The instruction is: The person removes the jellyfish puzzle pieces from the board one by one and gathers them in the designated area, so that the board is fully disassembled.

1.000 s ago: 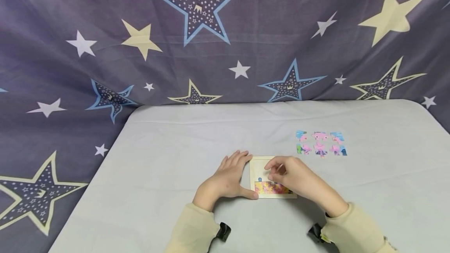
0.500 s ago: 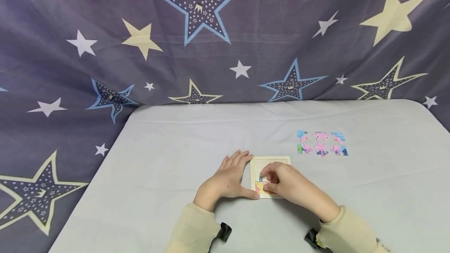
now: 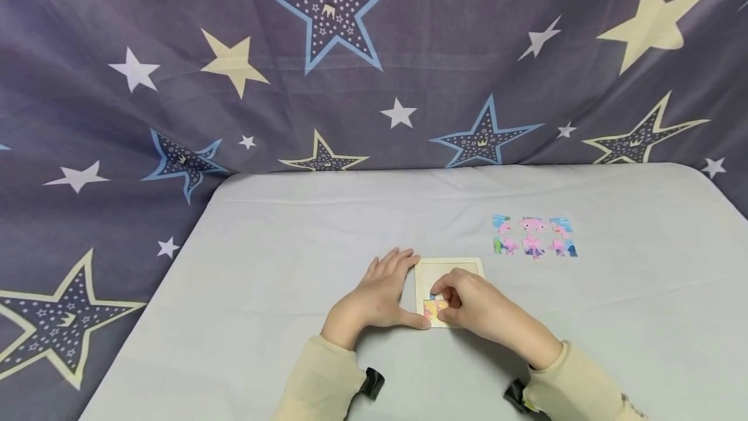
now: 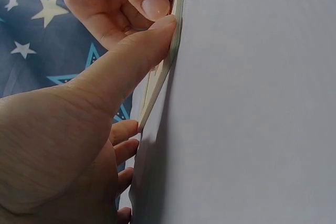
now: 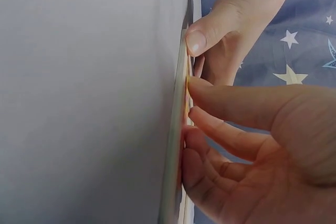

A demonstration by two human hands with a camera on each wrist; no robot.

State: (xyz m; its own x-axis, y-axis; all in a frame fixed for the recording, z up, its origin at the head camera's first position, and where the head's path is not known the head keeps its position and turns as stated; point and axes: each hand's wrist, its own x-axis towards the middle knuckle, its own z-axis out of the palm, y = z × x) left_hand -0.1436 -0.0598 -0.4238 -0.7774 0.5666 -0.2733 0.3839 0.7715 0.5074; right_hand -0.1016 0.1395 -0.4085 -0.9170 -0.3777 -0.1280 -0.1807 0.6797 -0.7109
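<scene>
A small square jigsaw tray [image 3: 448,264] with a pale wooden rim lies on the bed-like surface. Yellow and pink puzzle pieces [image 3: 434,310] fill part of its near side, and a blue tab sticks up from them. My left hand [image 3: 376,301] spans the tray's left side, fingers straight at the far corner, thumb on the near corner. With curled fingers, my right hand [image 3: 476,301] pinches a puzzle piece inside the tray, index finger at the blue tab and thumb on the yellow part. That hand hides the tray's right half. In the right wrist view the thumb [image 5: 226,95] touches the tray.
Beyond the tray to the right, several pink and blue puzzle pieces [image 3: 534,247] lie in two rows. Light grey cloth [image 3: 280,245] covers the surface, and a dark curtain [image 3: 362,89] with stars hangs behind it.
My right hand has moved left and lowered onto the puzzle pieces, then stayed there over the last half second. The left hand keeps its place on the tray.
</scene>
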